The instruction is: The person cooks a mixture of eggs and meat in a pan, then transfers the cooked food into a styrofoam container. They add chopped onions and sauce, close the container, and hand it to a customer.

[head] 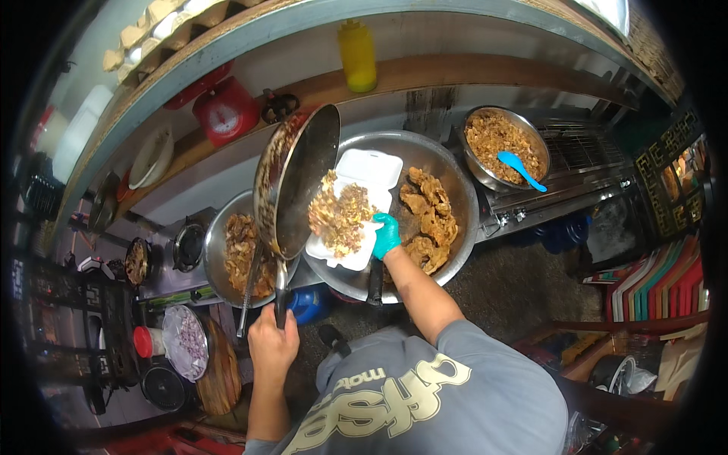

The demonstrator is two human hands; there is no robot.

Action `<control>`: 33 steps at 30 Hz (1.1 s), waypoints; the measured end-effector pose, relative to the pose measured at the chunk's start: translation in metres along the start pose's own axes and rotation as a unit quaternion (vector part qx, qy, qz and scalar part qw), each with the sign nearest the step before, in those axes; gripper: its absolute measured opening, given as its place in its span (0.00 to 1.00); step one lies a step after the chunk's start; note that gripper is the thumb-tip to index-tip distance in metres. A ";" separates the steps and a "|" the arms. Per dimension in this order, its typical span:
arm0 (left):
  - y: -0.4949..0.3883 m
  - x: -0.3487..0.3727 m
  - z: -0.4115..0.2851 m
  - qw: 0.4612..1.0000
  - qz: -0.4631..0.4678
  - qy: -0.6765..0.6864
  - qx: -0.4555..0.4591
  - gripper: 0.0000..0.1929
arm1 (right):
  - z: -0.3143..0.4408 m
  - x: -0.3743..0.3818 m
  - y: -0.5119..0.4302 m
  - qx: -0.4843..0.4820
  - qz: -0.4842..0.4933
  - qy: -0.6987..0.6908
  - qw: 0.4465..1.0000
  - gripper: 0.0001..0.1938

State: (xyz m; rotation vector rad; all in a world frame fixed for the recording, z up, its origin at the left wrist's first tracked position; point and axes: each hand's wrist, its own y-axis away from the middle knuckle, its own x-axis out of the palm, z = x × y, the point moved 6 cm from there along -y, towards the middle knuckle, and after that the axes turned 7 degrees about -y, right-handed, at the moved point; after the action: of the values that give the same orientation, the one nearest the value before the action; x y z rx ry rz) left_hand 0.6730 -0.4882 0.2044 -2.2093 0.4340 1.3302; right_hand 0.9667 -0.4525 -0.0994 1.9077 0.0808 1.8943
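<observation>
My left hand (273,335) grips the black handle of a frying pan (301,187), which is tipped steeply on its side. Chopped brown and yellow food (343,213) falls from the pan's edge into an open white foam takeaway box (357,259). In a green glove, my right hand (387,234) holds the right side of this box, its lid (369,166) folded back. Under the box lies a wide metal basin (463,222) with fried meat pieces (432,219) inside. A black handle (375,282) rests across the basin's near rim.
At right, a metal bowl (475,165) holds chopped food and a blue spoon (520,169). Another bowl (215,250) of meat with metal tongs (248,293) sits at left. Above are a shelf (455,71), a yellow squeeze bottle (357,57) and a red scale (224,114). A gas burner (189,244) stands far left.
</observation>
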 end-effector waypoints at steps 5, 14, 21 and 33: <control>0.001 -0.003 -0.007 0.996 -0.038 -0.079 0.013 0.14 | -0.013 0.000 -0.010 0.092 0.030 -0.052 0.994 0.31; 0.008 0.017 0.026 0.998 -0.023 -0.036 -0.040 0.12 | -0.029 0.010 -0.010 0.030 0.043 -0.023 0.998 0.26; 0.051 0.015 0.157 0.957 0.001 0.243 -0.160 0.10 | -0.011 -0.006 0.027 -0.077 -0.051 0.051 0.994 0.30; -0.049 0.050 0.495 0.897 0.052 0.146 -0.414 0.18 | 0.005 0.020 0.109 -0.187 0.028 0.055 0.980 0.40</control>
State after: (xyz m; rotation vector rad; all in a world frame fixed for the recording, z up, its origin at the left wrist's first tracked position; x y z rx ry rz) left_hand 0.3665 -0.1604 -0.0154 -3.1504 0.0741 1.4013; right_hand 0.9440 -0.5443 -0.0420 1.5680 -0.2785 1.8910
